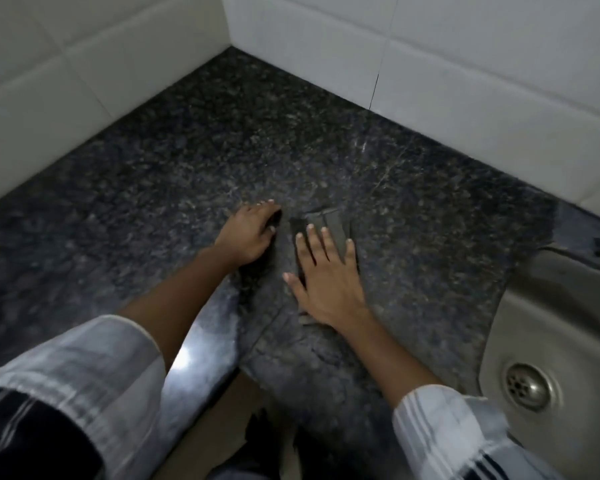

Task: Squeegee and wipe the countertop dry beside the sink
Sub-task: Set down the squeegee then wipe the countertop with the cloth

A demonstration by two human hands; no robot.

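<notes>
My right hand (326,282), fingers spread, presses flat on a dark cloth (329,223) lying on the speckled granite countertop (187,161) left of the steel sink (541,327), its long axis running away from me; my left hand (248,237), fingers curled, rests beside it. No writing is legible.

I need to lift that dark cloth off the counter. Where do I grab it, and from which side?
Probably take the cloth at its far edge, by the folded grey patch ahead of the right hand fingertips, coming from above. It lies flat on the countertop with that hand spread on it, so pinch a raised fold.
</notes>
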